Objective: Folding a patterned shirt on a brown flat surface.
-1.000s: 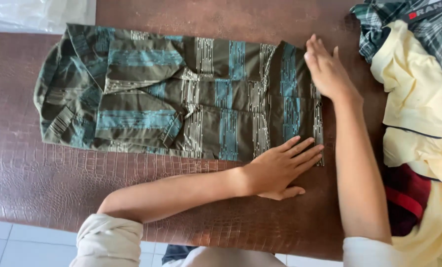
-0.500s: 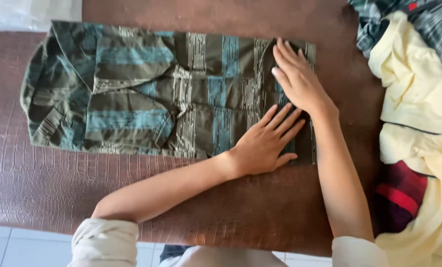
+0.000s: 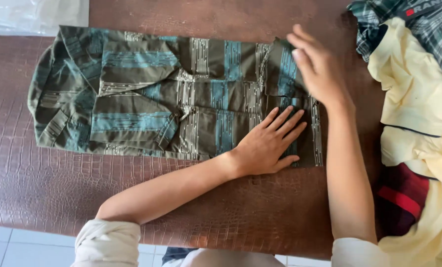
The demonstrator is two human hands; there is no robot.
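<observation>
The shirt (image 3: 171, 94) lies across the table (image 3: 43, 188), collar at nine o'clock. The left hand (image 3: 270, 143) presses flat, fingers spread, on the hem at three; the right hand (image 3: 320, 69) pinches and lifts that edge. Best keep the palm firm so the fold creases straight.

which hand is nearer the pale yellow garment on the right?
Right. The right hand lifts the folded shirt's far hem corner, just beside the pale yellow garment. The left hand lies flat on the shirt, farther away.
</observation>
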